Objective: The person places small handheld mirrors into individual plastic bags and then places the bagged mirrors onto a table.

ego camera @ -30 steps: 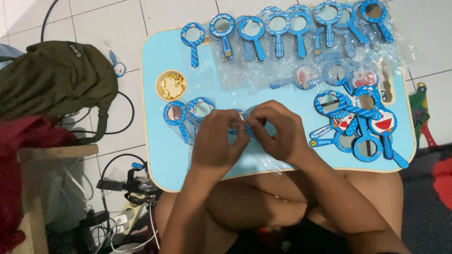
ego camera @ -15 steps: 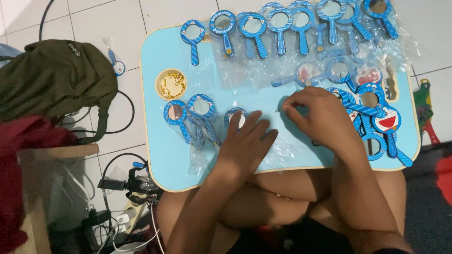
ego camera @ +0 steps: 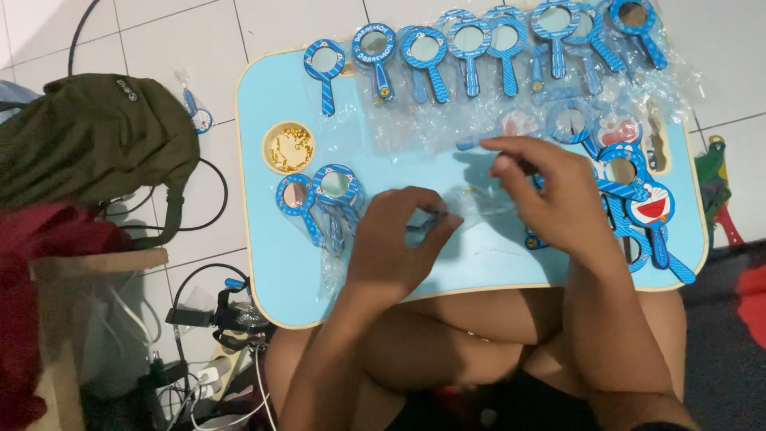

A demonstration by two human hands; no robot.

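My left hand [ego camera: 395,243] rests on the light blue lap table [ego camera: 271,263], its fingers curled on a clear plastic sleeve [ego camera: 479,206] that lies between my hands. Above and to the right hovers my right hand [ego camera: 554,195], thumb and forefinger pinched together; whatever they pinch is too small to make out. Two blue hand mirrors [ego camera: 335,187] in wrappers lie just left of my left hand. A pile of blue hand mirrors [ego camera: 642,203] sits under and to the right of my right hand.
A row of several blue hand mirrors [ego camera: 471,48] lines the table's far edge, with crumpled clear wrappers [ego camera: 415,132] below. A round tub of small gold pieces [ego camera: 289,148] stands at the left. On the floor: a green backpack [ego camera: 88,136], cables, red cloth [ego camera: 32,263].
My right hand left the pile at the right and moved up toward the centre with fingertips pinched. My left hand slid slightly and curled its fingers; a second ago both hands worked together at the centre.
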